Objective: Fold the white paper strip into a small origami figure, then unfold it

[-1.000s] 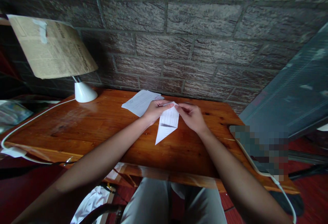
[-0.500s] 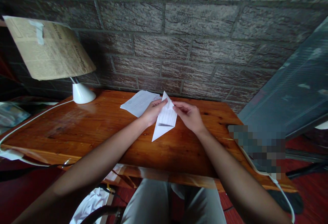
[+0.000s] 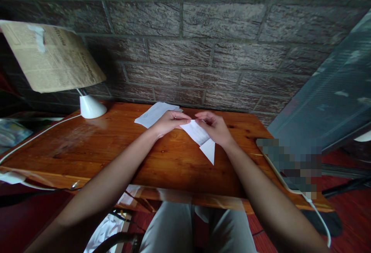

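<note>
A folded sheet of white paper [image 3: 198,133] is held above the wooden desk, its pointed lower flap angled down to the right. My left hand [image 3: 171,122] pinches its upper left corner between thumb and fingers. Close beside it, my right hand [image 3: 213,124] grips the top edge with thumb and fingertips, covering part of the paper's right side. Behind my left hand lies a small stack of white paper sheets [image 3: 155,114], partly hidden by that hand.
The wooden desk [image 3: 110,148] stands against a brick wall [image 3: 185,52]. At its left is a lamp [image 3: 92,107] with a newspaper-covered shade and a white cord. A blurred-out device [image 3: 286,164] with a white cable lies at the right edge. Crumpled white paper [image 3: 106,230] shows below.
The folded paper has turned, so its pointed flap now hangs to the lower right instead of the lower left. Both hands now meet at its top edge.
</note>
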`<action>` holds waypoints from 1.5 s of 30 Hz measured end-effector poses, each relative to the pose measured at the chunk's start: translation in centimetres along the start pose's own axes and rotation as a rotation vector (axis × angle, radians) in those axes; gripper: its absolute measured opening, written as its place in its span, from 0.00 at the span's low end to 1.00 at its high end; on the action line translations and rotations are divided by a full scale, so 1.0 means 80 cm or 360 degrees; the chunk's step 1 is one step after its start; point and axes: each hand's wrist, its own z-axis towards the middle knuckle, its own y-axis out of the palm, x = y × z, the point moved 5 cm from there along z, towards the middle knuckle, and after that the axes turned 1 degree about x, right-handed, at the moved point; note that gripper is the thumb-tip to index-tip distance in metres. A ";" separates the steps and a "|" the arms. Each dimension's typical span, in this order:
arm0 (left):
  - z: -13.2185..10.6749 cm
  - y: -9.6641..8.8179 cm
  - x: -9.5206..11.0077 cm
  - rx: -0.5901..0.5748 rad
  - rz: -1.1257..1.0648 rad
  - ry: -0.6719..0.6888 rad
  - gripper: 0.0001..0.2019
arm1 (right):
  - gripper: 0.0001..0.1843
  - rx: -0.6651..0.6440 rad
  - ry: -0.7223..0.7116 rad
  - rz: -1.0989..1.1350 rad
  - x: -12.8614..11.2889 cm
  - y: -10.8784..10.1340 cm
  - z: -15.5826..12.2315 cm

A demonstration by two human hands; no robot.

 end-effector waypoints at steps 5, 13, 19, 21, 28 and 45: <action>-0.002 -0.001 0.001 -0.0106 -0.0066 -0.0122 0.15 | 0.17 -0.0071 0.0058 0.0042 -0.003 -0.001 0.000; -0.002 -0.002 0.000 -0.0125 0.0061 -0.0102 0.13 | 0.19 -0.0144 0.0105 0.0112 -0.006 -0.001 -0.001; -0.008 0.017 -0.002 -0.0410 0.0216 -0.0048 0.13 | 0.14 -0.0290 0.0033 -0.0001 -0.004 0.003 -0.003; -0.007 0.020 -0.005 -0.0388 0.0199 -0.0059 0.13 | 0.11 -0.0159 -0.0117 -0.0218 -0.015 -0.001 -0.003; 0.006 0.002 -0.016 0.0265 -0.0462 -0.0171 0.19 | 0.10 0.0424 -0.0419 -0.0758 -0.061 -0.005 -0.022; 0.004 0.028 -0.003 0.0057 -0.0360 0.0248 0.23 | 0.13 0.0117 0.0647 0.0433 0.005 0.015 -0.012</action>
